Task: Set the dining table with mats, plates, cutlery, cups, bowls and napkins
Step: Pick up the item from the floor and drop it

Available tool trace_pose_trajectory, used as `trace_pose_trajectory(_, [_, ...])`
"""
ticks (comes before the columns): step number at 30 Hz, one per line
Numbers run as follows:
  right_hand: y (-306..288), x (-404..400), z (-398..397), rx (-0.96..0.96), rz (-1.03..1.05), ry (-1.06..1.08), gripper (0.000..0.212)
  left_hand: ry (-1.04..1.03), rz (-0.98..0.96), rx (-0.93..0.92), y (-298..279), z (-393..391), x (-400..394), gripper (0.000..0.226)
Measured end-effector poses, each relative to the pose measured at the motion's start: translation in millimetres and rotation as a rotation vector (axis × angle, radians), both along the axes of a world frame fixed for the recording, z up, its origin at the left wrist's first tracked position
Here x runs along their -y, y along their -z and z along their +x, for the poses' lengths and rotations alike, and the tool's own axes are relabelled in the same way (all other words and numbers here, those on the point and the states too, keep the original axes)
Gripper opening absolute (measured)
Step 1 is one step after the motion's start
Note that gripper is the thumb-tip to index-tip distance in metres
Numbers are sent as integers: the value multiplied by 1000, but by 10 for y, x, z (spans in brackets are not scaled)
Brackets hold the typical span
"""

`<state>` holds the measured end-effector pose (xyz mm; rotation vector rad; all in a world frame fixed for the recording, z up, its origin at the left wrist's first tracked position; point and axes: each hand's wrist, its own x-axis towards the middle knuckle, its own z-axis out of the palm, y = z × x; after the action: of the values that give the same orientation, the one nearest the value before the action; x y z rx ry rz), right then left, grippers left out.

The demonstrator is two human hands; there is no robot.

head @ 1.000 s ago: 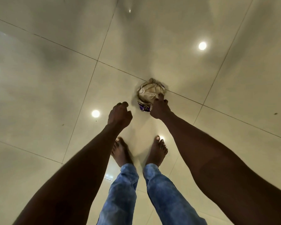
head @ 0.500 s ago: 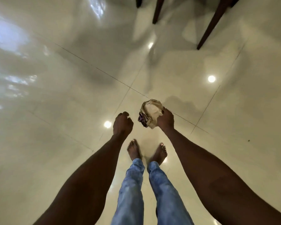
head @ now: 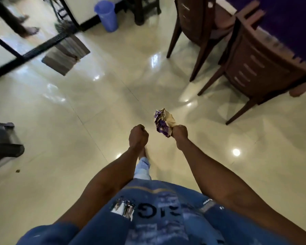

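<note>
My right hand (head: 180, 133) grips a crumpled wad (head: 163, 123) of beige and purple material, held above the glossy tile floor. My left hand (head: 138, 136) hangs beside it as a closed fist with nothing in it. At the top right, the dining table (head: 293, 23) shows a purple cover, with two dark wooden chairs (head: 260, 68) pushed up to it. No plates, cutlery, cups or bowls are in view.
A blue plastic bin (head: 107, 15) stands at the far wall. A grey doormat (head: 66, 54) lies by a black-framed glass door (head: 21, 50), with another person's feet (head: 27, 27) behind it. A grey object (head: 3, 144) sits at the left edge.
My right hand has lifted the crumpled wad off the floor. My view has risen from the tiles at my feet, and the table, chairs and door have come into sight.
</note>
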<state>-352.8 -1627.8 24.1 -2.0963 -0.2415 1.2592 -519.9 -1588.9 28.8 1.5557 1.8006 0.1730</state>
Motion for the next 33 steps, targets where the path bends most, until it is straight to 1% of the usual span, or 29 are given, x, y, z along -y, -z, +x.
trace_pose_trajectory(1, [37, -181, -34, -22, 22, 17, 9, -12, 11, 12, -8, -55, -141, 30])
trace_pose_trajectory(3, [40, -671, -94, -44, 55, 18, 9, -17, 41, 22, -10, -173, -564, 29])
trace_pose_trajectory(6, [-103, -1304, -260, -66, 91, 30, 7, -8, 52, 3, -93, -350, -1175, 28])
trace_pose_trajectory(8, [-185, -1793, -392, -116, 124, 65, 7, -8, 53, -2, -172, -471, -1626, 27])
trace_pose_trajectory(12, [-225, -2740, -620, -228, 153, 142, 17, 20, 58, -31, -222, -682, -2467, 25])
trace_pose_trajectory(15, [-196, -3370, -710, -247, 146, 139, 20, 28, 69, -64, -255, -756, -3057, 24])
trace_pose_trajectory(19, [-243, -4218, -701, -291, 148, 157, 23, 16, 61, -79, -299, -698, -3946, 23])
trace_pose_trajectory(24, [-260, -5387, -573, -349, 184, 166, 13, 2, 92, -99, -264, -533, -5106, 21])
trace_pose_trajectory(30, [-444, -6992, -203, -343, 182, 48, 20, -44, 129, -143, -423, -239, -6629, 22])
trace_pose_trajectory(33, [-544, -7715, -70, -337, 182, 5, 19, -71, 150, -151, -509, -129, -7298, 22])
